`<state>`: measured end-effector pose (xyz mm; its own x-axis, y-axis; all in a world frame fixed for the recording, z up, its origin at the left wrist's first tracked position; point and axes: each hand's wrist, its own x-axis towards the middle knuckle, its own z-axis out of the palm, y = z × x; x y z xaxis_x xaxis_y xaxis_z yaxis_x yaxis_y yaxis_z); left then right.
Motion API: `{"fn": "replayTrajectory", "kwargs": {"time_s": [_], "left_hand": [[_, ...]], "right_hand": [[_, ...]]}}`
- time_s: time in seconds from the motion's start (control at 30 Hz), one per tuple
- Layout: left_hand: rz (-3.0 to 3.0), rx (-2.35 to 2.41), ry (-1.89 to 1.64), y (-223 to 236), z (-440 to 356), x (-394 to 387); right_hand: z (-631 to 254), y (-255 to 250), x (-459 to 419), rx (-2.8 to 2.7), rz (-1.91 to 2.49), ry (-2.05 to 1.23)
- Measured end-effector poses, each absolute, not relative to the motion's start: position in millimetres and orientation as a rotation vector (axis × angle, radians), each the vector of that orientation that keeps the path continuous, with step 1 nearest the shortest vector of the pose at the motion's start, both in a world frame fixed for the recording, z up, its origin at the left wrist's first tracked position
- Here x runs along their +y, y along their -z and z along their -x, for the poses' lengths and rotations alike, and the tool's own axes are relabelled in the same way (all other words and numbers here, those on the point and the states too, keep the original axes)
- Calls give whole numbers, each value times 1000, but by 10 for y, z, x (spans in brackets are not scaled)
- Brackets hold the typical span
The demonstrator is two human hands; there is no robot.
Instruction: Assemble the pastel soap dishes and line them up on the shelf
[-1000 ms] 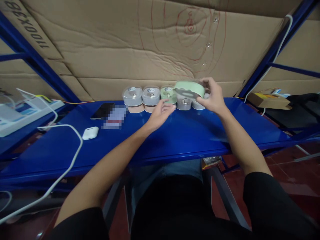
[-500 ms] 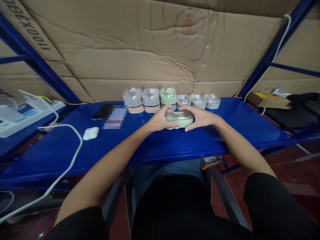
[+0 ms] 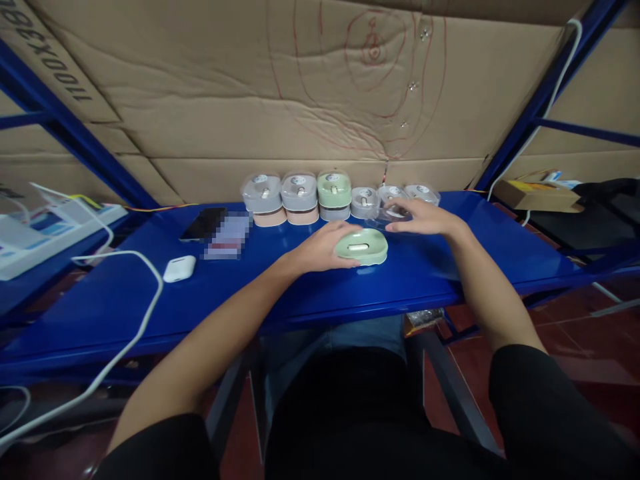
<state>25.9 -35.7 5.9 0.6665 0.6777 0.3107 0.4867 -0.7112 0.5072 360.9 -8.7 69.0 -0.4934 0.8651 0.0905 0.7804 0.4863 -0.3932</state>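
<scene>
My left hand (image 3: 320, 249) grips the left side of an oval green soap box base (image 3: 375, 255), its fingers wrapped round the rim. The base is uncovered, and a pale slot-like piece shows in its middle. To the right and slightly behind, my right hand (image 3: 427, 217) holds a clear plastic lid (image 3: 384, 220), which is apart from the base and partly hidden by the fingers. Behind the hands stands a row of similar lidded boxes: a grey one (image 3: 263, 195), another grey one (image 3: 299, 193) and a green one (image 3: 334, 192) on top of others, plus smaller grey ones (image 3: 364, 203).
On the blue table (image 3: 280, 293), a dark phone (image 3: 204, 223), a partly pixelated item (image 3: 229, 235) and a white earbud case (image 3: 179, 269) lie to the left. A white cable (image 3: 150, 310) crosses the left side. Cardboard (image 3: 225, 133) walls the back; an open carton (image 3: 537, 197) sits right.
The clear lid has come off the green base. My right hand has moved it right and back, while my left hand stays on the base.
</scene>
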Motion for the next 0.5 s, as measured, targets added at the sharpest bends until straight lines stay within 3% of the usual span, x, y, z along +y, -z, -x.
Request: {"fn": "replayTrajectory", "kwargs": {"time_s": [0.23, 0.5], "left_hand": [[-2538, 925, -641, -111, -283, -421], [-2484, 1089, -831, -287, -90, -280]], "right_hand": [[-3882, -579, 63, -2431, 1600, -527], [-3897, -520, 105, -2418, 1638, -473]]}}
